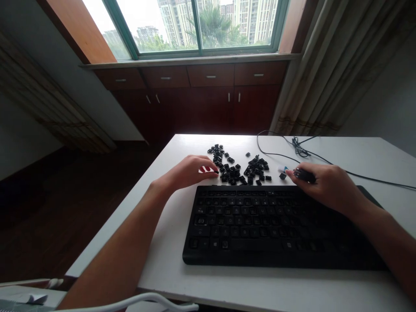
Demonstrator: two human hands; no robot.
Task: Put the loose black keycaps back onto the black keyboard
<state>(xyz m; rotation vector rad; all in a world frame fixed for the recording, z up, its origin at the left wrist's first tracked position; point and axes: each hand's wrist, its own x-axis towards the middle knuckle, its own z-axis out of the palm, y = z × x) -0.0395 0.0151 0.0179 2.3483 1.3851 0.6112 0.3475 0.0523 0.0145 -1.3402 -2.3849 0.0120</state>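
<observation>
My left hand (195, 169) is at the left side of a pile of loose black keycaps (232, 173). Thumb and fingers pinch a small black keycap (216, 172) there. Over the upper right part of a black keyboard (247, 258), my right hand (328, 184) is closed round a small tool with a black handle (304, 175). A whitish-blue end shows beyond its fingertips; its exact kind is unclear. Just below that end lies a single keycap (282, 176). On the keyboard some keys are in place, while several spots show bare sockets.
The white table (162, 273) bears everything. A thin black cable (300, 149) lies coiled behind my right hand and runs off to the right. A white curved tube (146, 297) crosses the near edge. Beyond stand wooden cabinets (195, 108) beneath a window.
</observation>
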